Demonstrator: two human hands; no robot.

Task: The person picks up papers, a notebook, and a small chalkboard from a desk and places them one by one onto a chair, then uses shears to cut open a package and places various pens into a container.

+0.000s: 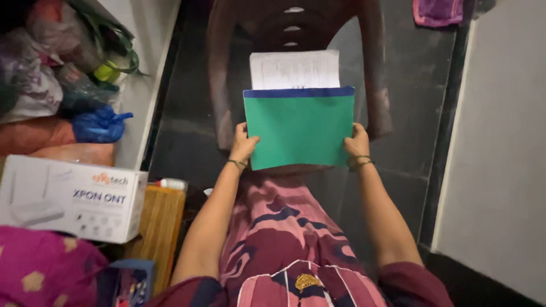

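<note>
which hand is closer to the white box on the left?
Left. The left hand grips the green folder's left edge, on the side of the white box; the right hand grips the folder's far edge.

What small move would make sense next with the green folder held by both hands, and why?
Probably push the white sheets down into the green folder. The left hand and right hand grip its lower side edges, holding it up in front of the brown plastic chair, while the sheets stick out well above the folder's blue top edge, so they could slip.
</note>
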